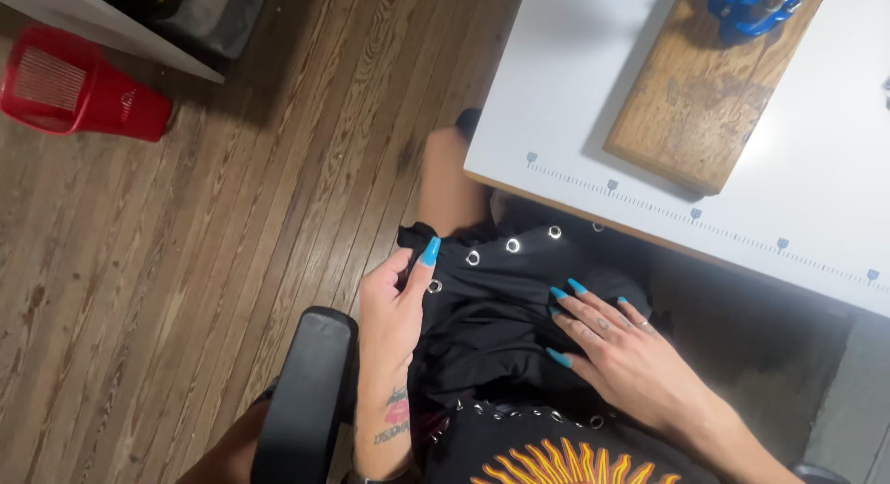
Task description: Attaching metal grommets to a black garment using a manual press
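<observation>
I am seated, looking down at my lap. My left hand (397,303), with long blue nails, pinches the left edge of a black skirt (505,299) studded with metal eyelets. My right hand (619,350) lies flat on the skirt's cloth near my right thigh, fingers spread. Both hands touch only the fabric. A black top with a sun print (556,461) shows at the bottom.
A white table (575,95) with a ruled front edge is ahead, bearing a worn wooden board (695,104) with a blue clamp-like tool (756,4). A black chair armrest (306,391) is at my left. A red plastic basket (79,85) stands on the wooden floor.
</observation>
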